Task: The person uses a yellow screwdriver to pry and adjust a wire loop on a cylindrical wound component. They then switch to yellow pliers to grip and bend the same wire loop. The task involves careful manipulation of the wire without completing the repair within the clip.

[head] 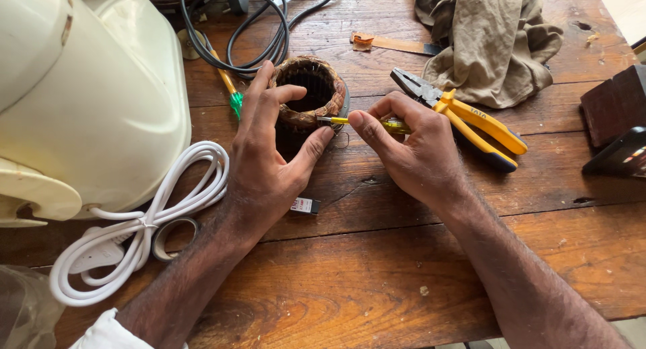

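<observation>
Motor stator [311, 93] with copper windings, standing near the middle of the wooden table [377, 268]. Left hand [266, 157] closes its grip around the stator's near rim, steadying it; right hand [414, 147] pinches a slim yellow-handled tool [367, 123], tip at the winding's edge. Step judged: working the coil at the rim. Continuing calls for a steady hold and fine tip control. Yellow-handled pliers [471, 123] lie just beside.

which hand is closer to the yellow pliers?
Right. The right hand lies right beside the yellow pliers, overlapping their jaw end. The left hand is farther away, gripping the wound motor coil.
</observation>
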Tool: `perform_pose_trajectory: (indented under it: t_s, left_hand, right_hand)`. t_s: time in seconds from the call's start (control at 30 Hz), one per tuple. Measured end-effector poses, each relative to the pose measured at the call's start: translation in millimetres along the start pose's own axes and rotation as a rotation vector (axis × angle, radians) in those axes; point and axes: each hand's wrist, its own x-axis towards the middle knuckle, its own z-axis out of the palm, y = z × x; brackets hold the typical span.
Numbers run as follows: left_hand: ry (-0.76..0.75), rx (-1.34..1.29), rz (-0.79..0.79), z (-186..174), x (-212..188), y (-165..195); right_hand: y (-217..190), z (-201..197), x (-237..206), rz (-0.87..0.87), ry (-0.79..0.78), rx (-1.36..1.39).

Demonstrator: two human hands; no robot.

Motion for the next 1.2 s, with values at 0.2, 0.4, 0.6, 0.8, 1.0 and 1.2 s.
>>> perform_pose_trajectory:
  t_s: [0.2,0.4,0.6,0.8,1.0,1.2]
  left_hand:
    - [-0.007,-0.003,-0.008,0,1,1]
    - [-0.013,-0.032,-0.056,-1,2,7]
    - [0.012,0.041,0.046,1,0,7]
    - [0.027,0.108,0.116,-2,-4,8]
    - [0.027,0.230,0.204,-2,-3,8]
    - [0.009,0.242,0.275,-2,-6,0]
  right_hand:
    - [0,0,0,-0.005,0.004,-0.010]
    - [0,-4,0,0.000,0.005,-0.037]
    - [-2,-8,1,-0.160,0.063,-0.164]
    - [-6,-7,-3,-0.137,0.064,-0.139]
    - [1,-6,-2,-0.130,0.111,-0.171]
    - [8,-7,1,-0.044,0.300,-0.141]
